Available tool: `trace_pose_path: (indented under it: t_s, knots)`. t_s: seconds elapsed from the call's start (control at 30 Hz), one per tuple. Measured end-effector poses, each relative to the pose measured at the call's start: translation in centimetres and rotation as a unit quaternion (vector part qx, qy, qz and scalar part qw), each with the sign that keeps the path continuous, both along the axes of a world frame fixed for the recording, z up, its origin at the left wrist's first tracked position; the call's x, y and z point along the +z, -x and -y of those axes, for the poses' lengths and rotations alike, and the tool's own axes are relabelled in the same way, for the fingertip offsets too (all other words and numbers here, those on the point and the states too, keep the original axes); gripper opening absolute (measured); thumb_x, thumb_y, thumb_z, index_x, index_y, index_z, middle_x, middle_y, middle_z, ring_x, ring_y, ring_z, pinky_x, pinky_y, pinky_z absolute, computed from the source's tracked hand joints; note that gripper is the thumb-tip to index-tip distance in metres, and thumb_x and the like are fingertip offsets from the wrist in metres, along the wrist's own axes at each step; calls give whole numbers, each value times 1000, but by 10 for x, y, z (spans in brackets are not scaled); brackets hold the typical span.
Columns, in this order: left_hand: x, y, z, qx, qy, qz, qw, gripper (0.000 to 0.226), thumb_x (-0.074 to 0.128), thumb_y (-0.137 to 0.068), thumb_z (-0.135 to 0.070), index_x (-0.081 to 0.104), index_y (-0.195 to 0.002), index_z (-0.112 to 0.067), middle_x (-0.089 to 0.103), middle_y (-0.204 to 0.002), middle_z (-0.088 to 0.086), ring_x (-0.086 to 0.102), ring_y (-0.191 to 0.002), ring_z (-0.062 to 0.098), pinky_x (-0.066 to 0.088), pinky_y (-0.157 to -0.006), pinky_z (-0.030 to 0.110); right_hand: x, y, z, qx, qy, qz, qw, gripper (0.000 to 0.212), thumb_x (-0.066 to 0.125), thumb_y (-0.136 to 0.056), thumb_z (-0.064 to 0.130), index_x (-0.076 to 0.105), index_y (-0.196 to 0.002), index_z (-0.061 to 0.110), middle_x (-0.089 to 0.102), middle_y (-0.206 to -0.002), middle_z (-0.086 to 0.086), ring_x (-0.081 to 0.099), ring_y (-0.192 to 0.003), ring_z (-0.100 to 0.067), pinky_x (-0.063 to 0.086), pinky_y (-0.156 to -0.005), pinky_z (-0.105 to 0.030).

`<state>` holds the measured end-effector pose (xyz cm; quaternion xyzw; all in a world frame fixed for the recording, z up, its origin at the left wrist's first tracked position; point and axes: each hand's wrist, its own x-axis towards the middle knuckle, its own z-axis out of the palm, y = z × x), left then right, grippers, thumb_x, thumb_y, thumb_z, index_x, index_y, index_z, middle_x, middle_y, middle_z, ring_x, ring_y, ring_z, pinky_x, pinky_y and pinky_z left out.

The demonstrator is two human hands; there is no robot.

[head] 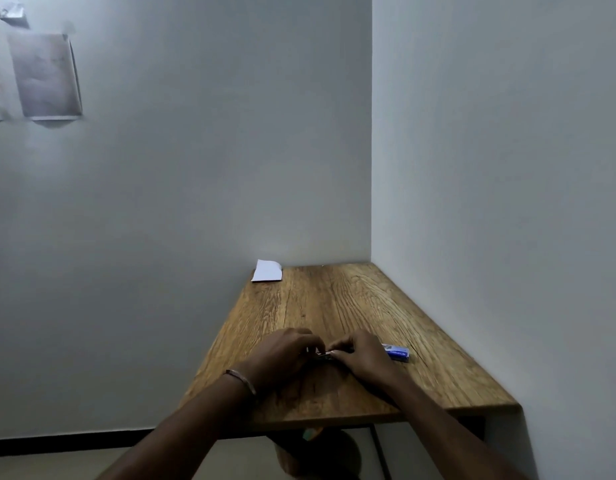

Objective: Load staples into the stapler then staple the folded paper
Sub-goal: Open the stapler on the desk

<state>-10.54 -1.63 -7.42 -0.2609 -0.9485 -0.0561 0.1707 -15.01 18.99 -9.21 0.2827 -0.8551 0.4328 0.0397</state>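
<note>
Two hands meet over the near half of the wooden tabletop (334, 306), a narrow slab set into a corner, with one wall along its far edge and another along its right edge. Its left and near edges hang free. The left hand (285, 355) and right hand (362, 355) are curled toward each other, fingertips almost touching, and between them shows a small metallic object (325, 355); it is too covered and blurred to say whether it is the stapler or a strip of staples. Both hands appear to pinch it. Just right of the right hand, partly behind it, lies a blue box (398, 353), its print unreadable. The folded paper (266, 270) sits at the tabletop's far left corner, against the wall and overhanging the left edge, well apart from the hands. Bare wood lies between. A bracelet (240, 379) circles the left wrist.
</note>
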Motion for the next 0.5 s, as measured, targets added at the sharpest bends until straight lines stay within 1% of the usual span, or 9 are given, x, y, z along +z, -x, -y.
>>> trace_pose_path:
  t_s: [0.1,0.17,0.2,0.27,0.33,0.4,0.5]
  knots:
    - [5,3,1,7,28,11,1000,25,53,-97,-25,56,-121,-29,65,-116,-2,65,-94,13,58,-77,31,1,1,1,-8,-18,-17,1000,13,69,-90,23,79,-98,25,76,-96,12,66,-91,4,48,-76,-11]
    - [7,5,1,4,40,17,999,23,52,-98,-27,55,-121,-27,64,-114,-1,65,-92,15,58,-75,32,1,1,1,-9,-23,-20,1000,13,69,-91,22,79,-99,25,76,-100,10,64,-91,4,47,-76,-10]
    - [7,7,1,1,44,21,999,23,51,-98,-27,55,-120,-26,64,-113,0,65,-90,15,57,-73,29,2,1,2,-10,-24,-21,999,14,69,-91,21,79,-100,24,76,-101,9,64,-92,4,47,-78,-11]
    - [8,10,3,-4,56,24,998,20,51,-98,-27,56,-118,-23,63,-109,1,63,-87,16,48,-67,19,3,1,2,-11,-27,-22,999,15,68,-91,20,79,-102,22,76,-103,8,65,-97,0,51,-86,-19]
    - [8,10,5,-9,62,19,998,19,50,-99,-30,55,-116,-23,62,-106,1,60,-84,14,41,-65,15,4,0,1,-10,-31,-20,999,16,68,-92,20,78,-104,21,76,-104,7,65,-99,-2,53,-92,-25]
    - [7,9,7,-9,43,12,999,15,50,-99,-31,53,-111,-23,62,-101,-1,57,-79,11,39,-63,13,4,0,1,-10,-33,-21,999,16,67,-92,21,78,-104,22,75,-105,7,65,-100,-3,53,-93,-26]
    - [7,6,12,8,-20,4,1000,7,54,-97,-32,50,-97,-27,57,-91,-10,53,-74,6,37,-62,10,3,-1,2,-16,-27,-22,999,16,68,-92,21,78,-104,21,75,-107,7,64,-102,-2,52,-92,-25]
